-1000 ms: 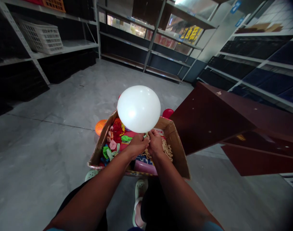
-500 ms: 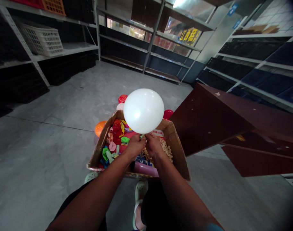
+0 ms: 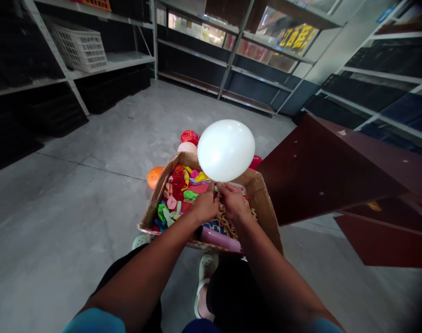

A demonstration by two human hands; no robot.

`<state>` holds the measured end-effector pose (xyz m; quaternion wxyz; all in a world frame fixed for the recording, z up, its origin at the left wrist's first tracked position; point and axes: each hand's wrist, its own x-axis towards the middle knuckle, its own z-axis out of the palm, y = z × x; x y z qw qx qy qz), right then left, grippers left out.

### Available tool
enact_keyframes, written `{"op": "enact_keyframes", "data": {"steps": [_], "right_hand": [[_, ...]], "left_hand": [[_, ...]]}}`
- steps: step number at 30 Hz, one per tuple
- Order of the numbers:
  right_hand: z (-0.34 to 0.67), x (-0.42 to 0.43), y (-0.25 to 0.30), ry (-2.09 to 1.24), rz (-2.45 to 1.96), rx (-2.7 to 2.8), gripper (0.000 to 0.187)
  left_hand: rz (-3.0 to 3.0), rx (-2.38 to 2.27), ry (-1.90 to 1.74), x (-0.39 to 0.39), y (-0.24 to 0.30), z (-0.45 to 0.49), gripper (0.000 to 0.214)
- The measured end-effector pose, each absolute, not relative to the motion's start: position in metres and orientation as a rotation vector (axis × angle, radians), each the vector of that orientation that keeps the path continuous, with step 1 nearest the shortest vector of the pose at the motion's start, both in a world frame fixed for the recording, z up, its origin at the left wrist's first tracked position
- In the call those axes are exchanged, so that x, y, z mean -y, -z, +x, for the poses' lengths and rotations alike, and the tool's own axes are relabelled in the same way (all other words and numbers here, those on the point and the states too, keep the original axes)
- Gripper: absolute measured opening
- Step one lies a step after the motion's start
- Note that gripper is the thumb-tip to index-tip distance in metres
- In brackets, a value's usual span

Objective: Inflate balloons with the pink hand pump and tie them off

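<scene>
A white inflated balloon stands above the cardboard box, its neck end pointing down at my fingers. My left hand is closed at the neck, with the index finger pointing up along it. My right hand pinches the neck from the other side. The neck itself is mostly hidden by the fingers. Below, in the box, lie loose deflated balloons in several colours, a pink-purple cylinder and a tangle of tan cord-like strands.
Inflated balloons rest on the floor around the box: an orange one, a red one and a pale pink one among them. Dark red boards lean close on the right. Metal shelving stands behind; a white basket sits on the left shelf.
The view has shifted, so balloon, box and hands appear further right. The left index finger now extends upward beside the neck. Both hands remain at the balloon's neck.
</scene>
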<state>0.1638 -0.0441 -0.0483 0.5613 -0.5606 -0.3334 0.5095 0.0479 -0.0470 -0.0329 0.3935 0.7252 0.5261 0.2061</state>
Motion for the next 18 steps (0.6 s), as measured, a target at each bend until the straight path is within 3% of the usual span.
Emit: {"op": "enact_keyframes", "data": {"steps": [4, 10, 18], "right_hand": [[0.195, 0.012, 0.040, -1.088, -1.376, 0.799, 0.030], [0.256, -0.051, 0.028, -0.999, -1.549, 0.717, 0.022], [0.261, -0.055, 0.060, -0.907, -1.822, 0.862, 0.029]], "left_hand": [[1.694, -1.454, -0.634, 0.021, 0.025, 0.013, 0.052], [1.149, -1.375, -1.135, -0.003, 0.015, -0.035, 0.037], [0.982, -1.270, -1.241, 0.001, 0.002, -0.035, 0.024]]}}
